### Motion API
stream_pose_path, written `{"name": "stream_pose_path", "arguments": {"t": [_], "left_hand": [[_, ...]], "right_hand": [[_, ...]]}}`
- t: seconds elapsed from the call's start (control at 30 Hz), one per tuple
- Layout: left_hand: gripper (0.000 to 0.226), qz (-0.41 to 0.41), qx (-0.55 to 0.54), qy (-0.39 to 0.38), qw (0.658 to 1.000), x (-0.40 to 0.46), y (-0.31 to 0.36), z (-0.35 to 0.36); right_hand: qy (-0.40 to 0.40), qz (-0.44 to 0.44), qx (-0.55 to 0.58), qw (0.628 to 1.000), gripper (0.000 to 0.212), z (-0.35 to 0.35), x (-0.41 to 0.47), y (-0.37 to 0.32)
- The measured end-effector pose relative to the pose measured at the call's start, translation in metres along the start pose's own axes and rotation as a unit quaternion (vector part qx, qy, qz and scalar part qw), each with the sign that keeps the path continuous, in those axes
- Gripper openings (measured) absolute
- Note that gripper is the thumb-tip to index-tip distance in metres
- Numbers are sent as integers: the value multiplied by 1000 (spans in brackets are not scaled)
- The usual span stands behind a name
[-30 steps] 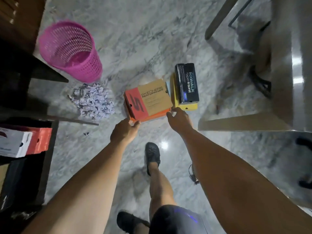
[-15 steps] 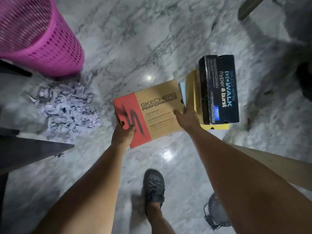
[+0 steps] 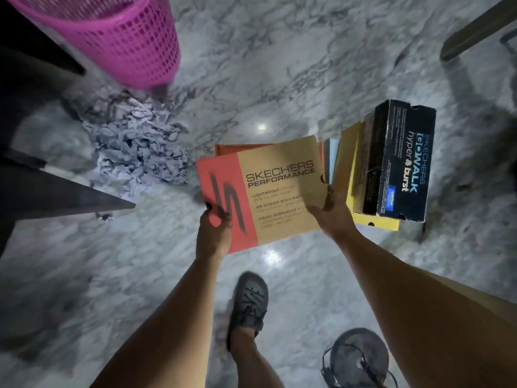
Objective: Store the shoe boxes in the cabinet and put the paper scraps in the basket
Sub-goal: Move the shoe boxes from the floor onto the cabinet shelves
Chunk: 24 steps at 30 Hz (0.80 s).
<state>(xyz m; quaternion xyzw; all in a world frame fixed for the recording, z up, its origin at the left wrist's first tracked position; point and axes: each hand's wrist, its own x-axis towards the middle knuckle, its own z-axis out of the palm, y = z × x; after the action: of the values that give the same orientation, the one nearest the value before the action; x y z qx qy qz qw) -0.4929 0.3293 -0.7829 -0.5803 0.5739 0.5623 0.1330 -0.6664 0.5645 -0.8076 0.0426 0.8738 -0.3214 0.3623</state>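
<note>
Hands first: the left hand (image 3: 214,233) grips the near left corner of the orange and tan shoe box (image 3: 263,191), thumb curled over the lid onto the orange part, and the right hand (image 3: 331,211) holds the near right corner with its fingers wrapped under the edge, so you can't really see the fingertips on that side. Compared with half a second ago, the box sits higher and closer to the camera and looks bigger, with its far end tipped away and the lid text easy to read now. It's held between both hands, and I can't tell for sure whether its far edge touches the marble floor (image 3: 279,65). Just beside it on the right stands the black shoe box (image 3: 402,163) on its side, leaning against a yellow box (image 3: 351,175), same spot as before. Pile of paper scraps (image 3: 137,147) lies on the floor to the left of the held box, just in front of the pink basket (image 3: 123,37), which has slid further toward the top left corner of the view since the earlier frame. Near the bottom there's a foot in a dark shoe (image 3: 249,303), and a small fan (image 3: 358,359) shows more fully at the lower right than it did before.
</note>
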Motion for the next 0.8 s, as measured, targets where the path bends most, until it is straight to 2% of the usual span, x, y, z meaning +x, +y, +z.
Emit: {"name": "stream_pose_path", "arguments": {"t": [0.1,0.2,0.3,0.43,0.6,0.73,0.8], "left_hand": [[28,-8,-59,20,998,-44,-28,-41],[34,-1,-147,52,988,-100,-60,-93],[42,-3,-228,126,965,-160,-104,-154],[30,-11,-277,230,933,-239,-177,-237],[22,46,-322,381,865,-323,-232,-358],[27,106,-391,496,768,-355,-226,-460],[27,154,-420,509,735,-367,-211,-509]], "right_hand": [[-9,-11,20,1000,67,5,-68,-39],[-23,-12,48,999,69,22,-145,-68],[-44,-28,76,996,62,58,-227,-92],[-106,-53,81,990,61,119,-330,-118],[-128,-165,42,977,68,208,-439,-172],[-160,-256,52,952,61,267,-506,-269],[-158,-291,70,941,51,287,-536,-329]]}}
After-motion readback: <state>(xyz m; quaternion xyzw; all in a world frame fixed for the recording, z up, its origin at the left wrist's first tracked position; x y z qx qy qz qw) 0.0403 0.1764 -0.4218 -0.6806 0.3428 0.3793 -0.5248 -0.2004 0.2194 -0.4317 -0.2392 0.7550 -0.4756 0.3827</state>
